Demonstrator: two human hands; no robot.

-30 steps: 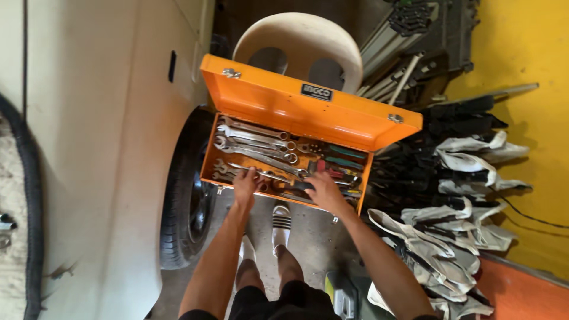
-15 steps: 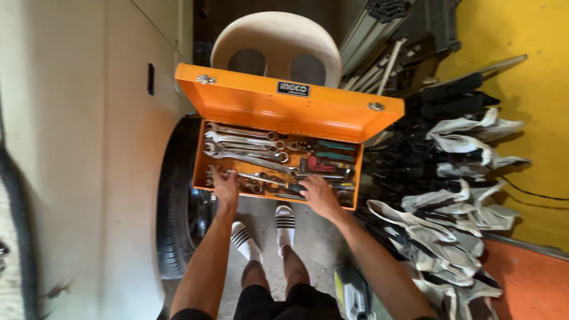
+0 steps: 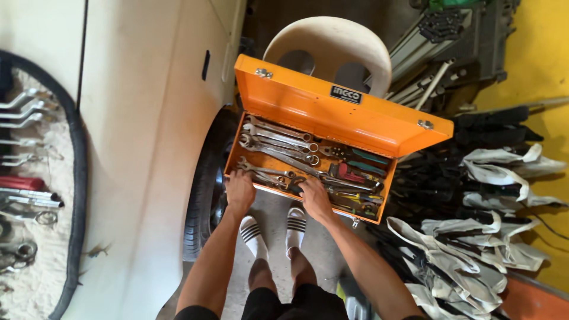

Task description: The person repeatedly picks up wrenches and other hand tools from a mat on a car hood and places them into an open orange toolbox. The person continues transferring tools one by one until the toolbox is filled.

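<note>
I'm in a car repair garage, open orange toolbox (image 3: 332, 109) full of wrenches (image 3: 275, 139), pale car (image 3: 148, 118) and tyre (image 3: 204, 195) beside it, yellow wall (image 3: 542, 65)

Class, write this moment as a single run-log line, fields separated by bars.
left hand on front edge of toolbox | right hand among wrenches | lid open | chair behind
</note>
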